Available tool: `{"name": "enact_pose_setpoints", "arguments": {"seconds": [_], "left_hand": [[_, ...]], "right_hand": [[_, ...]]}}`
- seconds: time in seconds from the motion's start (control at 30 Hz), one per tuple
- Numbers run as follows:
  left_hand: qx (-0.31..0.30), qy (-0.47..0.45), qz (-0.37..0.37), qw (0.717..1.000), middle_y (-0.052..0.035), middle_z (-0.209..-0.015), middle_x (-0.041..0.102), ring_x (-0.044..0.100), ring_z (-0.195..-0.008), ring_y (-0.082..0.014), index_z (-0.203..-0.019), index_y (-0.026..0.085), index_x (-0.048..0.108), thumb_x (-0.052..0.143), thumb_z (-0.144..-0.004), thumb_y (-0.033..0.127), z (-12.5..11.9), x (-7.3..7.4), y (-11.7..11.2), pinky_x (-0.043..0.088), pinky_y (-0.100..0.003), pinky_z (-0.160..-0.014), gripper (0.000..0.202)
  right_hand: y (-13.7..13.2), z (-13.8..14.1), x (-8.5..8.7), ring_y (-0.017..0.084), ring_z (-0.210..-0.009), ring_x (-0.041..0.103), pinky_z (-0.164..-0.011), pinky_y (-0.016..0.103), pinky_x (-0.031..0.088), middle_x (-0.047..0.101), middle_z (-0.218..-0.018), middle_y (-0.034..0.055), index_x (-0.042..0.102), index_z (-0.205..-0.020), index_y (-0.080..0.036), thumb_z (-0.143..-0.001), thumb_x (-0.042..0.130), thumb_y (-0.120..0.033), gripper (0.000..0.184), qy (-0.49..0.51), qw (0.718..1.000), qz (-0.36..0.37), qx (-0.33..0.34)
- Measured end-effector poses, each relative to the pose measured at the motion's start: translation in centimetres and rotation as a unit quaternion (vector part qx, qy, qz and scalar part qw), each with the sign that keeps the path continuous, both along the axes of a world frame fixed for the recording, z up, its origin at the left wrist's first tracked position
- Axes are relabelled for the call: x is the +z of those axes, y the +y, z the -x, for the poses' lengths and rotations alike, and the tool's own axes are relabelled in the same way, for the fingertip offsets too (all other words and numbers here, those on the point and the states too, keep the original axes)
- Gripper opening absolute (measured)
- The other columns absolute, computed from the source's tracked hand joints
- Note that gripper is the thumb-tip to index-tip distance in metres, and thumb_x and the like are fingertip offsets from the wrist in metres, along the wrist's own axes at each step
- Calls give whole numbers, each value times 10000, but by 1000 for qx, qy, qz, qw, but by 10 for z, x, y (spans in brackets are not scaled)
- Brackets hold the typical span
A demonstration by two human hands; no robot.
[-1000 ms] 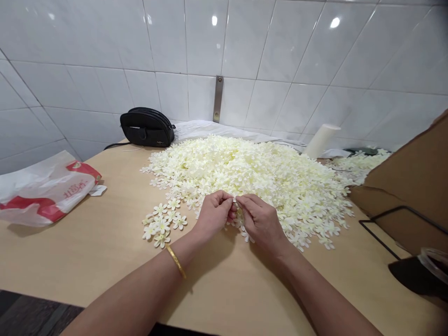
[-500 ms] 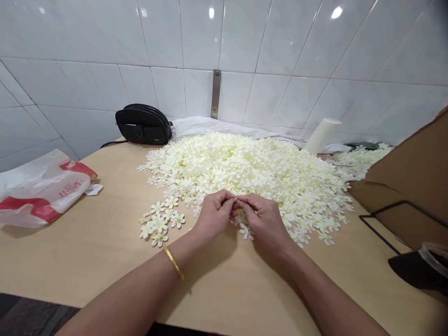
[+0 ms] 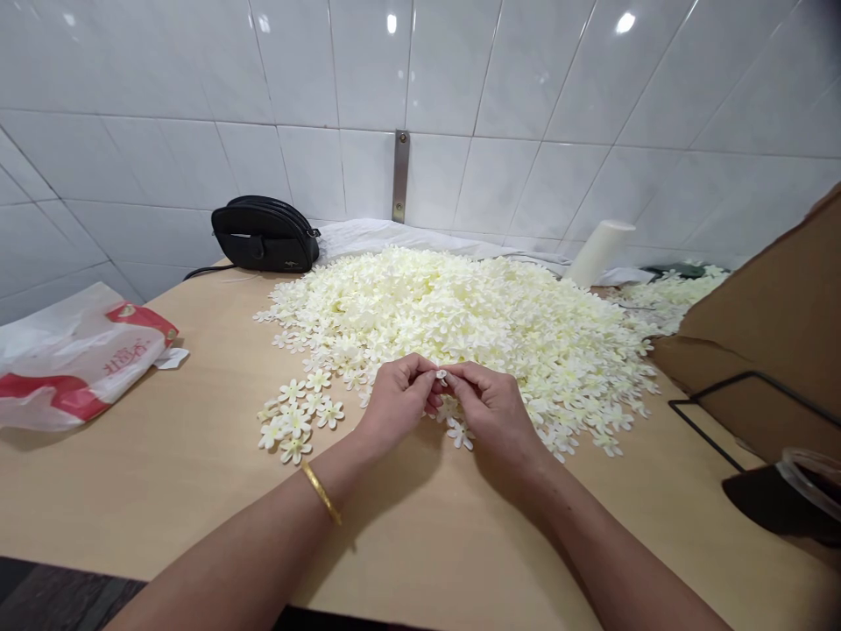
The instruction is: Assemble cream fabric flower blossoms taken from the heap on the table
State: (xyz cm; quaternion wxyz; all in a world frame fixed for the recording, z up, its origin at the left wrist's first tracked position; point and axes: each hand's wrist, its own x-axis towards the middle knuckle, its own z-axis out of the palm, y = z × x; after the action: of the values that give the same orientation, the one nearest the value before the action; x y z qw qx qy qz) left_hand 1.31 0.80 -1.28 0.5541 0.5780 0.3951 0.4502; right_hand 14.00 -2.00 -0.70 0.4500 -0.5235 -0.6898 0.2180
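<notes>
A large heap of cream fabric flowers [image 3: 460, 315] covers the middle of the wooden table [image 3: 164, 464]. At its near edge my left hand [image 3: 396, 405] and my right hand [image 3: 494, 412] meet, fingers pinched together on one small cream flower [image 3: 441, 376] held between the fingertips. My left wrist wears a gold bangle [image 3: 321, 492]. A small separate cluster of flowers [image 3: 295, 419] lies flat on the table just left of my left hand. A few loose flowers lie under my right hand.
A black pouch [image 3: 264, 235] sits at the back left by the tiled wall. A white and red plastic bag [image 3: 75, 359] lies at the left. A cardboard box [image 3: 768, 333], a black wire frame [image 3: 729, 421] and a white roll [image 3: 597, 252] stand at the right.
Both hands stay pinched together at the heap's near edge. The view has shifted slightly, so everything sits a little lower and to the left.
</notes>
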Motion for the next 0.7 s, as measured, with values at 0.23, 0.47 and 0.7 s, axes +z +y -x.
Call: {"name": "enact_pose_setpoints", "arguments": {"seconds": [0.23,0.47,0.7], "left_hand": [[12,13,-8,1000,16,-525,530,503,-484,-87,-640,139,531,470,-684,191,0,1,-1,421,-207,-481,92],[39,-21,38,998,7,-537,540,488,-436,-82,-629,145,488,472,-671,211,3,1,4,401,-206,-440,80],[48,-48,59,996,14,-517,532,488,-431,-83,-612,152,472,492,-655,246,4,4,5,394,-204,-441,105]], "right_hand": [[1,2,-2,139,-629,570,-565,231,436,626,-693,29,631,-758,-157,-783,444,-231,203,19,1000,12,-18],[8,-9,3,183,-647,615,-569,267,472,631,-664,44,620,-780,-142,-740,516,-285,181,118,984,-17,-133],[49,-35,32,187,-747,589,-707,334,460,628,-789,66,617,-823,-159,-783,453,-239,186,-34,950,-229,-211]]}}
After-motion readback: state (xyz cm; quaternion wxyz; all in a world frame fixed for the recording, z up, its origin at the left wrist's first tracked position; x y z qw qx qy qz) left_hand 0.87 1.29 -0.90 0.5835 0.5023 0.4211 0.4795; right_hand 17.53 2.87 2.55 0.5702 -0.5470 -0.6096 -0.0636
